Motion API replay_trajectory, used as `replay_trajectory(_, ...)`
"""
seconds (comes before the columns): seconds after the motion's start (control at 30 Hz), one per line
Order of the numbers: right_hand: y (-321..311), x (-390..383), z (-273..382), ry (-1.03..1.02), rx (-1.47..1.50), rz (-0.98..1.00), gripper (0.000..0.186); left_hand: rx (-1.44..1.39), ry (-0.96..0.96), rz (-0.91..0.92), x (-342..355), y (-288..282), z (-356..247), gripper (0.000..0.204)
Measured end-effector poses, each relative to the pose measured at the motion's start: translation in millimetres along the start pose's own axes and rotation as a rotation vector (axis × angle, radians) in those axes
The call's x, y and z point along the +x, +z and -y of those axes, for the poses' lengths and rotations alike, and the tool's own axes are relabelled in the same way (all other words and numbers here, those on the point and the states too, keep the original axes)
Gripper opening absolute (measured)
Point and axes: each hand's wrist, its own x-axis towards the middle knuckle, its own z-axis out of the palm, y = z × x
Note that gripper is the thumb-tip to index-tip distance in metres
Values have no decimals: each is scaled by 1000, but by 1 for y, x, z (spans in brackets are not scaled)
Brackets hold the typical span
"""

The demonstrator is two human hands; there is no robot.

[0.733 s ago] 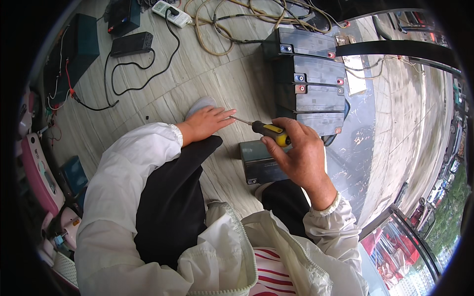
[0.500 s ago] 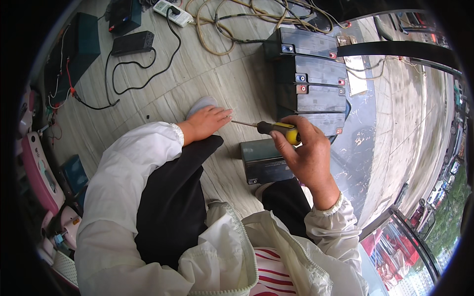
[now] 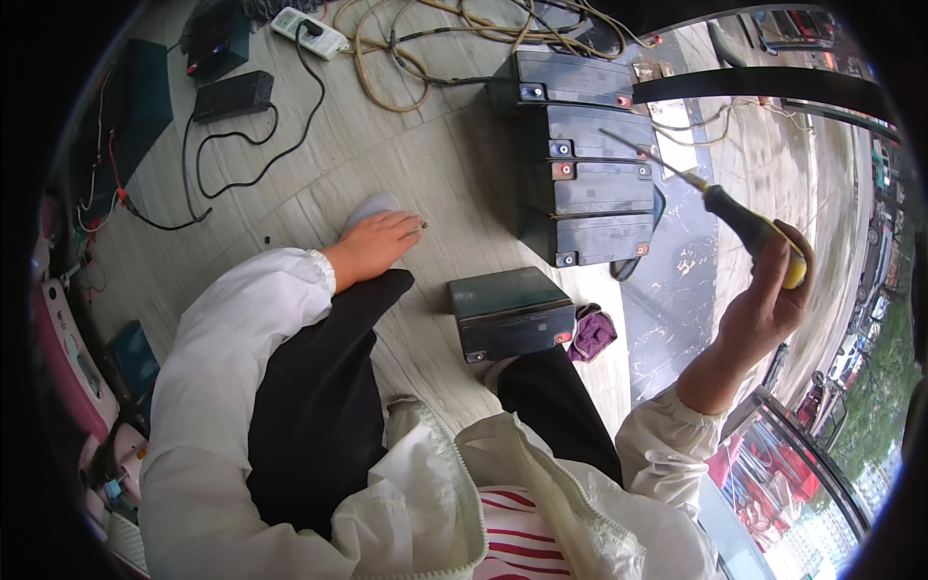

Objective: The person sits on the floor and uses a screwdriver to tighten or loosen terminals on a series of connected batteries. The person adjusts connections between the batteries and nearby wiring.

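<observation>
In my right hand point(image 3: 768, 295), closed round its yellow-and-black handle, is a screwdriver point(image 3: 739, 215). Its thin shaft points up and left, with the tip appearing over the row of batteries. My left hand point(image 3: 375, 246) rests by my knee, over a grey shoe point(image 3: 372, 205). Its fingers lie close together, and a tiny dark piece shows at the fingertips, too small to name. A single dark green and black battery point(image 3: 512, 314) sits on the floor between my legs. Beyond it, several black batteries point(image 3: 599, 184) with red and blue terminals stand side by side.
A crumpled purple cloth point(image 3: 592, 333) lies beside the single battery. At the back are coiled tan cables point(image 3: 396, 58), a white power strip point(image 3: 309, 34) and a black charger point(image 3: 234, 95) with its cord. Pink scooter parts point(image 3: 77, 362) line the left; a glass case point(image 3: 773, 474) stands right.
My right hand has swung to the right with the screwdriver, whose tip has left the left fingertips. The purple cloth has come into sight. My left hand stays at the knee.
</observation>
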Motion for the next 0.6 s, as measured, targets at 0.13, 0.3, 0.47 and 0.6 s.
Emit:
replay_trajectory(0.13, -17, 19, -16, -99, -184, -142, 22, 7, -1, -5, 0, 4, 1, 36)
replay_trajectory(0.3, -18, 17, -30, -53, -304, -101, 21, 17, 0, 37, 1, 3, 2, 39)
replay_trajectory(0.47, -12, 14, -36, -34, -349, -39, 21, 17, -35, 108, 2, -2, -1, 41)
replay_trajectory(0.6, -8, 14, -39, -69, -359, -41, 22, 19, -22, 80, 2, -1, -1, 41)
